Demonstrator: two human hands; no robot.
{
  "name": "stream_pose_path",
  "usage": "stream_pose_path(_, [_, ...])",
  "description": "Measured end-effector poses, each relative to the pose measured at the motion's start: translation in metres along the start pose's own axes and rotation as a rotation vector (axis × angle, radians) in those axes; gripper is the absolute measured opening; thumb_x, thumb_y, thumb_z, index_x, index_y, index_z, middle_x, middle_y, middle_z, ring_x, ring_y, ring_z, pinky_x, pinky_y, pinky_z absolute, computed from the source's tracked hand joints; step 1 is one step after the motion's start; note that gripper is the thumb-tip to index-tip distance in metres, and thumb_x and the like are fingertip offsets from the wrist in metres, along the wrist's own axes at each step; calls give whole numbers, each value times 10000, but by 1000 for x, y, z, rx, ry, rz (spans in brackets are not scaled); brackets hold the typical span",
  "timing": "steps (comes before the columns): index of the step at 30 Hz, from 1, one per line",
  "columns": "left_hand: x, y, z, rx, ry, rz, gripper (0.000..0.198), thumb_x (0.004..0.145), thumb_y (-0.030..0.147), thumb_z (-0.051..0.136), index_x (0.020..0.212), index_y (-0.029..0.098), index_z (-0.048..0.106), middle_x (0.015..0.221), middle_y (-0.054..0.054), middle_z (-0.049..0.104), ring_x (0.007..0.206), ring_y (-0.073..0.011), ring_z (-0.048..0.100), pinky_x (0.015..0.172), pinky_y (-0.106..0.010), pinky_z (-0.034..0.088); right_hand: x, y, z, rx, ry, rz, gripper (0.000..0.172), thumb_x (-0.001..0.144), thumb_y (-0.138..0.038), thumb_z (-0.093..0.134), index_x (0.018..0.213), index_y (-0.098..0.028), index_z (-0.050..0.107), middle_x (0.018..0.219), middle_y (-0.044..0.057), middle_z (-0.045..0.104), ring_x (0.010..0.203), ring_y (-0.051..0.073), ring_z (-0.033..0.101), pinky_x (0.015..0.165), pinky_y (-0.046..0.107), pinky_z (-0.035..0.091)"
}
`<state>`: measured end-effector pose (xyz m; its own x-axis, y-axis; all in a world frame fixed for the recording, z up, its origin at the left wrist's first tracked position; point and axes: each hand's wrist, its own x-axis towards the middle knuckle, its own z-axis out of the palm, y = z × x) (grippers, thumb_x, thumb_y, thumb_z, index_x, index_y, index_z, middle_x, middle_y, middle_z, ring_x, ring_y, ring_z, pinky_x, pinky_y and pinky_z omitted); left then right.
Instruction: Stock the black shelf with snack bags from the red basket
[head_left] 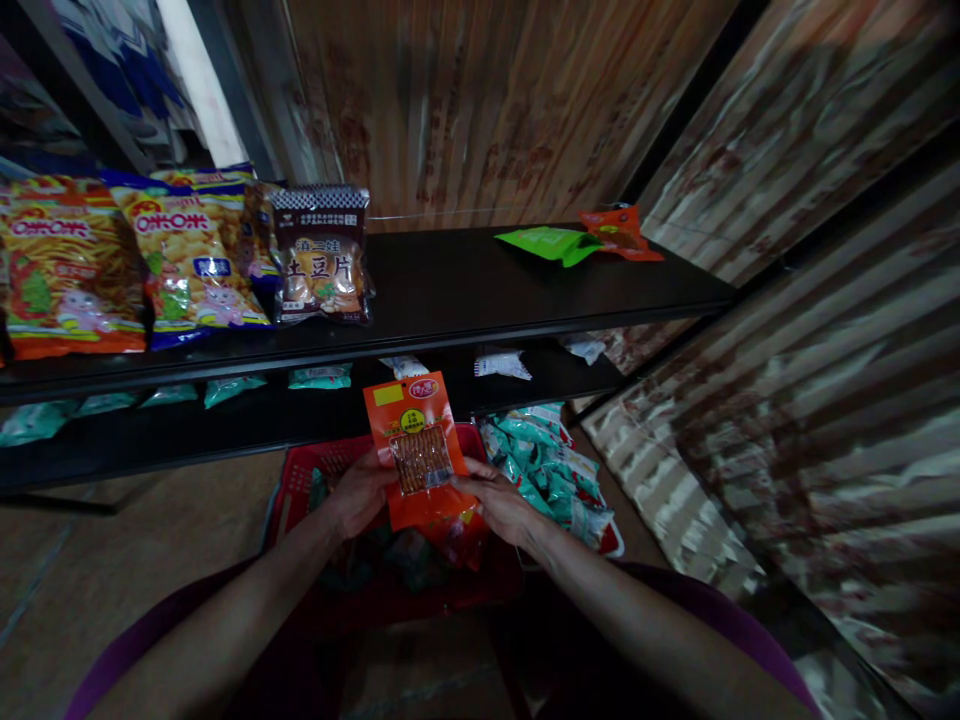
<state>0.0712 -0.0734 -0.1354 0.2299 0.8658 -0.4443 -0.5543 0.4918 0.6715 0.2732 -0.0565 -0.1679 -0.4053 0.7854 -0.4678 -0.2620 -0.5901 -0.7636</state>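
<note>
Both my hands hold an orange snack packet (415,447) with a clear window showing brown strips. My left hand (360,492) grips its left edge with closed fingers. On the right edge my right hand (499,502) is closed too, with more orange packets (457,535) bunched under it. The packet stands upright above a red plastic basket (296,480) that sits on the floor in front of me.
A black shelf (465,290) carries large snack bags (187,255) and a brown chip bag (321,258) at the left, a green packet (551,243) and an orange packet (621,232) at the right. Teal packets (551,470) lie beside the basket. Corrugated metal walls stand behind and right.
</note>
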Motion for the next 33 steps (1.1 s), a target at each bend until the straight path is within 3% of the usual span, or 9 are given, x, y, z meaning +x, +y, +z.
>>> stream_pose_path(6, [2,-6,-3,-25,19,19,361,541,84,762,895,115,696,918,-98,739,957,-280,672,936,-430,482,4,9,-5,-162,34,-95,453,657,-329,750,1089,-225,661,974,35,728,868,205,683,863,373,504])
stream_pose_path(11, [0,-10,6,-11,68,66,452,559,97,750,1004,132,679,989,-102,731,1011,-284,656,931,-414,485,7,9,-13,-772,313,-549,523,741,-318,653,1253,-257,564,1257,74,610,1191,259,535,1045,485,390])
stream_pose_path(13, [1,-12,12,11,67,94,513,571,111,747,1076,151,662,1035,-99,722,1034,-282,647,935,-407,481,3,4,-10,-974,250,-698,444,799,-300,593,1241,-258,581,1297,80,584,1250,256,482,1092,490,335])
stream_pose_path(15, [2,-16,16,28,68,123,571,585,137,752,1144,176,636,1091,-92,707,1072,-278,629,954,-402,469,-2,2,-4,-1045,116,-685,449,839,-321,557,1283,-253,549,1319,90,570,1263,254,473,1096,490,330])
stream_pose_path(19, [0,-31,19,70,6,105,534,703,285,723,1216,205,597,1294,-102,603,1210,-281,541,1024,-417,411,-8,5,9,-830,-101,-436,692,803,-432,622,1417,-228,375,1406,122,487,1275,268,478,1061,465,384])
stream_pose_path(21, [-3,-38,18,151,-34,106,519,754,370,691,1239,217,587,1406,-96,506,1312,-270,440,1081,-403,347,-7,7,14,-664,-151,-364,718,787,-443,648,1413,-229,370,1369,116,526,1215,256,537,1022,434,428])
stream_pose_path(25, [-5,-38,13,306,34,125,523,746,454,686,1208,222,613,1403,-95,509,1331,-268,412,1092,-397,324,-3,7,16,-324,14,-318,566,734,-463,703,1227,-225,561,1204,80,649,1113,243,603,1005,412,438])
stream_pose_path(30, [1,-18,-2,326,391,218,437,661,448,748,989,172,663,1158,-121,669,1156,-294,568,1002,-407,407,-3,-1,8,101,135,-112,526,540,-429,839,987,-224,651,890,48,736,841,265,697,818,429,536])
stream_pose_path(33, [-4,-17,-3,285,347,68,484,654,421,769,1064,196,644,1193,-121,655,1128,-277,592,972,-408,429,-9,-5,2,159,119,-64,490,517,-389,855,938,-228,663,859,41,739,789,251,702,784,408,546])
